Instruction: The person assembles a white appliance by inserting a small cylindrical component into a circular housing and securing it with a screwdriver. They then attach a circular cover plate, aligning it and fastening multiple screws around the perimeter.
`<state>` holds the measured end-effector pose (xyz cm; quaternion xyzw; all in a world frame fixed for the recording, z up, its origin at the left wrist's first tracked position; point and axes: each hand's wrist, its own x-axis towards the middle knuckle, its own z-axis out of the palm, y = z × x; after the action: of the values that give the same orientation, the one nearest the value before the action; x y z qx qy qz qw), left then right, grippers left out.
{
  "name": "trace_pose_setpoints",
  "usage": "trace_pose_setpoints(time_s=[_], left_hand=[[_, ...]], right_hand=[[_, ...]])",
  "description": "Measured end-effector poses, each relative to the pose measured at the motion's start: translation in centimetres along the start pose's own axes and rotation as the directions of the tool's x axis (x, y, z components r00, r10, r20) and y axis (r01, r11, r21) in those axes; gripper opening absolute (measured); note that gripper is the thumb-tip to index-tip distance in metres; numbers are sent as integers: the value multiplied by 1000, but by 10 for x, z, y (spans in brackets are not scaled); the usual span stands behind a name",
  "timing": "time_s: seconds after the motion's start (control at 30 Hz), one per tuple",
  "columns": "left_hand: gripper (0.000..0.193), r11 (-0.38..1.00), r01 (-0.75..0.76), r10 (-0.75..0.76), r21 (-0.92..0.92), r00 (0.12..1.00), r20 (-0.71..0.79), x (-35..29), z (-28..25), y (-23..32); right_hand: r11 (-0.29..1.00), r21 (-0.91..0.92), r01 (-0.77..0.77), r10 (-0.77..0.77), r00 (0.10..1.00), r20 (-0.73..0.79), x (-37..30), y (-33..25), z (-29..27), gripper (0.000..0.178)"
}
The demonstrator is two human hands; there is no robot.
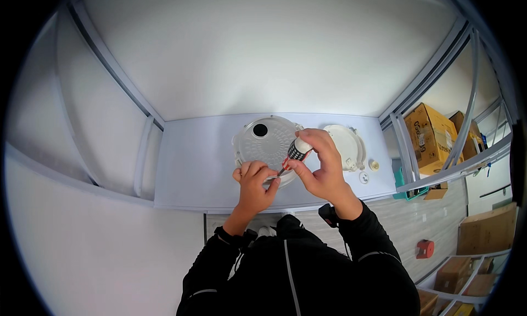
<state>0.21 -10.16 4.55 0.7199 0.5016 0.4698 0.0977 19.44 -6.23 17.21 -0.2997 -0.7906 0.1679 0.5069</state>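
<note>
A screwdriver (298, 150) with a black, white and red handle slants down to the left in my right hand (325, 170), whose fingers and thumb are wrapped round the handle. Its tip meets the near rim of a round, clear plastic cover (269, 143), which has a patterned surface and a black disc (260, 130) at its upper left. My left hand (254, 184) rests on the same rim, left of the tip, with its fingers closed. Whatever those fingers pinch is hidden or too small to name.
A round white plastic part (343, 146) lies right of the cover on the white table (192, 162). Near it sit a small yellowish ring (374, 165) and a small white disc (364, 178). Grey posts frame the table. Cardboard boxes (431, 137) and a red stool (425, 249) stand farther right.
</note>
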Motion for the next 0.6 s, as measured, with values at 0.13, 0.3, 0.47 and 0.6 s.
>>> trace_pose_setpoints(time_s=[0.13, 0.3, 0.47, 0.6], left_hand=[[17, 1000, 8, -8, 5, 1000, 4, -1, 0, 0], [16, 1000, 17, -17, 9, 1000, 18, 0, 0, 0], [17, 999, 31, -33, 39, 999, 41, 0, 1, 3], [21, 995, 45, -49, 85, 997, 54, -3, 4, 5]], right_hand=[[1000, 24, 12, -12, 1000, 13, -1, -3, -2, 56], [988, 150, -21, 17, 1000, 26, -2, 1, 2, 57], [992, 117, 37, -35, 999, -18, 6, -12, 4, 56], [995, 100, 24, -27, 999, 34, -4, -5, 2, 55]])
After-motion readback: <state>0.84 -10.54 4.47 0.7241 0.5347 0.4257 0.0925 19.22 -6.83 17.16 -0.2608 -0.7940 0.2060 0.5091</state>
